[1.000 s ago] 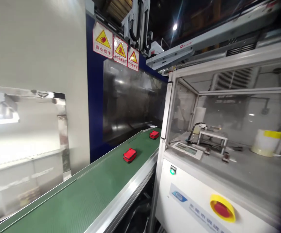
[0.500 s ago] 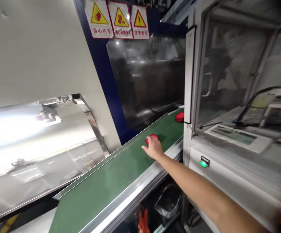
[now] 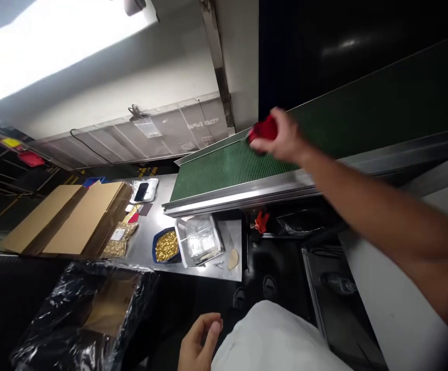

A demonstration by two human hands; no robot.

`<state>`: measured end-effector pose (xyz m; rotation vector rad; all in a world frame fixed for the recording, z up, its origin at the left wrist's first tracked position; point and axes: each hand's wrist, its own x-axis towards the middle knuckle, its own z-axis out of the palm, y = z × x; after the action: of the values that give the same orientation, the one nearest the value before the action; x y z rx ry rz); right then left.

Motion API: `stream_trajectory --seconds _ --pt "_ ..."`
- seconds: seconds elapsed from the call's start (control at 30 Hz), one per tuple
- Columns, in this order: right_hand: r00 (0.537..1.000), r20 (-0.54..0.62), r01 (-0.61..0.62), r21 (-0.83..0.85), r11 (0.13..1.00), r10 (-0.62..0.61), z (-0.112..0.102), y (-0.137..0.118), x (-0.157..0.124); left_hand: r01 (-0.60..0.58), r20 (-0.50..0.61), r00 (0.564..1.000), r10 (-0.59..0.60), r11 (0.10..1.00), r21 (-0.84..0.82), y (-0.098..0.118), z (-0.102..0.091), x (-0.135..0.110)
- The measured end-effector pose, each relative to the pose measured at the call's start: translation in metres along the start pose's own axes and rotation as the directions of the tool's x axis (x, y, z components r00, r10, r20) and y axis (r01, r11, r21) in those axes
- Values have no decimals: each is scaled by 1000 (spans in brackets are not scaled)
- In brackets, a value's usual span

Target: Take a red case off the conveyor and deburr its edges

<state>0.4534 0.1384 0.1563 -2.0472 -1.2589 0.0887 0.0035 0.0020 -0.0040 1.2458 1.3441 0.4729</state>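
Note:
My right hand [image 3: 287, 136] is closed round a red plastic part [image 3: 264, 133], thumb on the near side and fingers over the far side. It holds the part above the green conveyor belt [image 3: 224, 167]; motion blurs the part's details. Low in the view, my left hand [image 3: 200, 342] hangs in front of my white clothing with nothing in it. Its fingers are loosely curved, and a small gap shows between thumb and forefinger.
Left of the belt's end is a metal table [image 3: 162, 211] with a blue tray of brass-coloured small parts [image 3: 167, 246], a white bin [image 3: 198, 239], bagged parts [image 3: 115, 242] and a phone [image 3: 141, 191]. Cardboard boxes [image 3: 92, 216] and a black-plastic-lined box [image 3: 111, 309] stand nearer.
My right hand has lifted a red part off the belt and carried it toward the belt's left end. The view has swung left and down; my left hand has come into sight.

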Motion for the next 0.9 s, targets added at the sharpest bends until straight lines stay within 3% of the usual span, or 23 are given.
stream_trajectory --seconds 0.03,0.07,0.1,0.13,0.17,0.2,0.23,0.33,0.43,0.47,0.53,0.57,0.6,0.63,0.73,0.9 --pt "970 135 175 185 967 -202 20 -20 -35 38 13 999 -37 990 -137 2 2 4" --pt "897 235 294 315 902 -375 41 -38 -73 86 47 996 -75 954 -289 6 3 8" --pt "753 368 375 441 816 -545 62 -54 -111 143 108 988 -106 886 -440 12 3 12" --pt "602 430 428 538 726 -673 83 -67 -148 207 187 975 -119 794 -572 18 1 14" --pt "498 449 445 602 663 -742 101 -78 -181 273 270 956 -115 689 -671 24 -3 16" --pt "425 433 463 651 602 -795 116 -86 -209 329 337 936 -100 590 -738 29 -8 17" --pt "391 426 457 680 574 -816 129 -94 -231 366 378 922 -85 514 -776 32 -14 18" --pt "418 427 378 721 581 -802 150 -112 -262 402 394 913 -105 394 -827 33 -33 19" --pt "451 490 246 736 631 -746 168 -122 -259 419 392 908 -150 351 -838 27 -56 20" --pt "485 542 191 700 688 -686 176 -121 -255 408 371 913 -169 360 -839 26 -64 20" --pt "614 663 53 507 860 -429 199 -108 -247 366 305 929 -211 391 -844 23 -84 21" --pt "693 687 -46 344 938 -218 213 -97 -244 346 272 935 -230 404 -847 22 -95 21" --pt "743 669 -133 193 972 -31 229 -84 -243 329 245 938 -243 413 -849 21 -106 22" --pt "761 640 -196 76 978 103 245 -68 -244 318 228 940 -253 417 -852 20 -118 23" --pt "734 535 -367 -204 908 417 289 -19 -254 288 190 948 -254 438 -851 15 -150 24" --pt "570 369 -591 -436 678 734 334 31 -280 266 170 954 -248 431 -862 11 -184 23"
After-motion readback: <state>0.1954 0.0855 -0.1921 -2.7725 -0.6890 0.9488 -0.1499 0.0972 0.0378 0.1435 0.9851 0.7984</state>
